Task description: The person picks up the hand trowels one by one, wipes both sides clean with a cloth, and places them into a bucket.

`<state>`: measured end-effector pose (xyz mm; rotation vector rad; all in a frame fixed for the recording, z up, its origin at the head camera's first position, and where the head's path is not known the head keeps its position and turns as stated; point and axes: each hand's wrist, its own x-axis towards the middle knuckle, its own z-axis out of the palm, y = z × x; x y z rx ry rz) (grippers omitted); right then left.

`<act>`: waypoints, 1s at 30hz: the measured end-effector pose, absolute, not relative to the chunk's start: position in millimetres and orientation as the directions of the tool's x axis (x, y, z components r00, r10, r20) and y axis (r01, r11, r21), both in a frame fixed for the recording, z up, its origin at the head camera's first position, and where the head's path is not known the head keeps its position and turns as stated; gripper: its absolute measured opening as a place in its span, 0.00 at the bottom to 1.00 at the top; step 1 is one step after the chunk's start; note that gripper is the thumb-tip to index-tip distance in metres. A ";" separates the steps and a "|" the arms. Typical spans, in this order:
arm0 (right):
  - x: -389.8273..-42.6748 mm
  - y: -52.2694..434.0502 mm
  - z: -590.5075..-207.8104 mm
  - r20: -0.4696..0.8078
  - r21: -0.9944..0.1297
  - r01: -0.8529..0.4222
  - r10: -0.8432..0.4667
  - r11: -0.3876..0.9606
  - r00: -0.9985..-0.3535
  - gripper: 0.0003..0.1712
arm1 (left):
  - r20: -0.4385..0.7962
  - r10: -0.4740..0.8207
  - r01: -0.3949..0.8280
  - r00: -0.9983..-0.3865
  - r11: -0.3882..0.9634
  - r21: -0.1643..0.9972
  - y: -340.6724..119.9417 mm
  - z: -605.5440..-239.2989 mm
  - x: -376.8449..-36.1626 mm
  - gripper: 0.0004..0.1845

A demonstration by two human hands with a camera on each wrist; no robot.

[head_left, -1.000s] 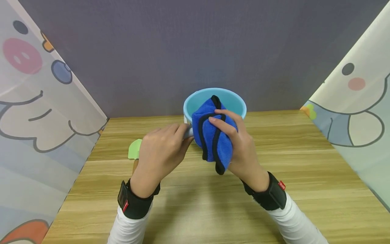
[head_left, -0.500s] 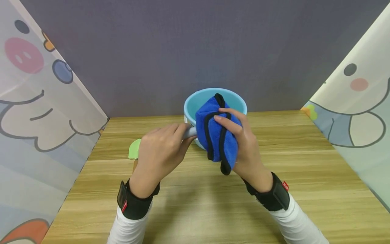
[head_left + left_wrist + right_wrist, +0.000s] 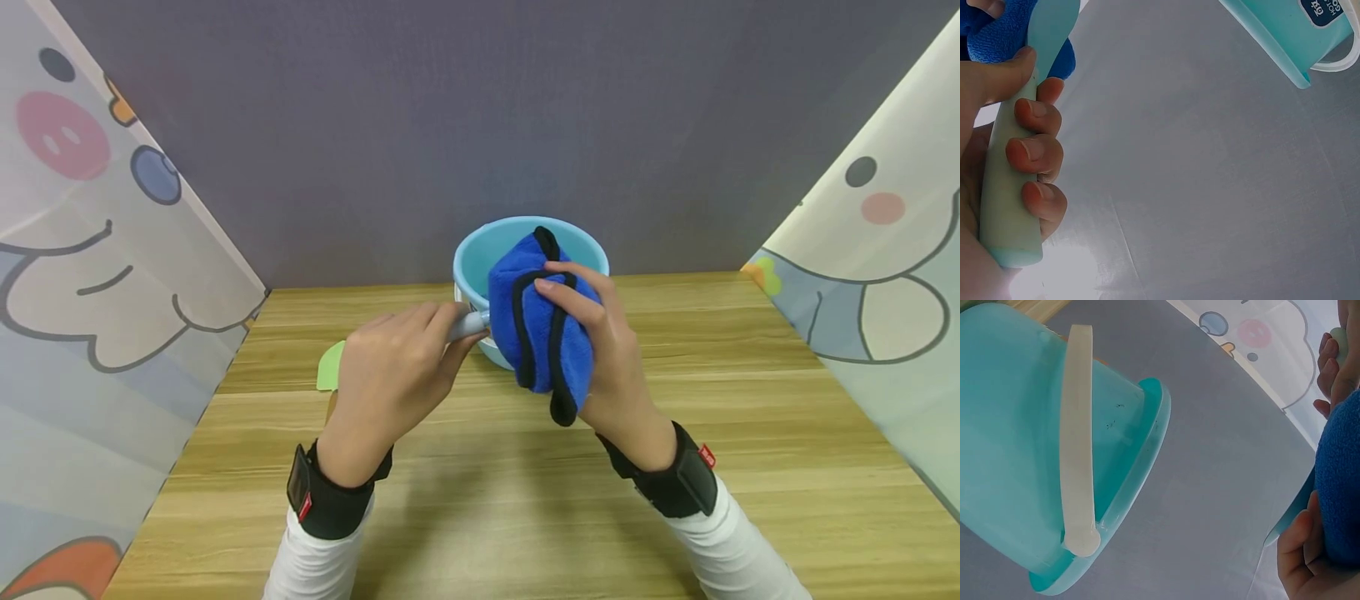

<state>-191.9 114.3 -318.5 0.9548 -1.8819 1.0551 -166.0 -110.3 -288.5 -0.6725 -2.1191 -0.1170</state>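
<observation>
A: ok so where's the tool (image 3: 1004, 194) at?

B: Up off the worktop (image 3: 712, 375), just this side of the bucket (image 3: 480, 250). Left hand (image 3: 393, 367) has its fingers curled round the handle (image 3: 465, 327), and the blade (image 3: 1054, 31) sits against the cloth (image 3: 534, 321).

A: and the right hand (image 3: 611, 358)?

B: Grasping the cloth, bunched over the blade. My read: it's the wiping step, blade end. How far along, can't tell, the cloth hides too much.

A: so what would the next move need?

B: Imo a firm hold on the handle and the cloth worked along the blade, maybe a twist for the other face. Bucket's close, so mind that. There's also a green thing (image 3: 328, 368) on the worktop, partly behind the left hand.
</observation>
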 end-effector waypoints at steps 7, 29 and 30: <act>-193.0 115.4 -318.3 0.876 -0.309 -0.871 -0.242 0.382 -0.417 0.38 | 0.772 0.421 0.502 -0.477 0.851 -0.154 -111.8 -287.3 -165.1 0.16; -199.9 121.9 -317.4 0.882 -0.352 -0.877 -0.199 0.326 -0.428 0.45 | 0.809 0.397 0.516 -0.433 0.845 -0.139 -112.3 -288.4 -167.4 0.17; -200.0 122.1 -317.3 0.882 -0.353 -0.877 -0.196 0.326 -0.428 0.45 | 0.809 0.397 0.517 -0.432 0.844 -0.138 -112.3 -288.3 -167.3 0.17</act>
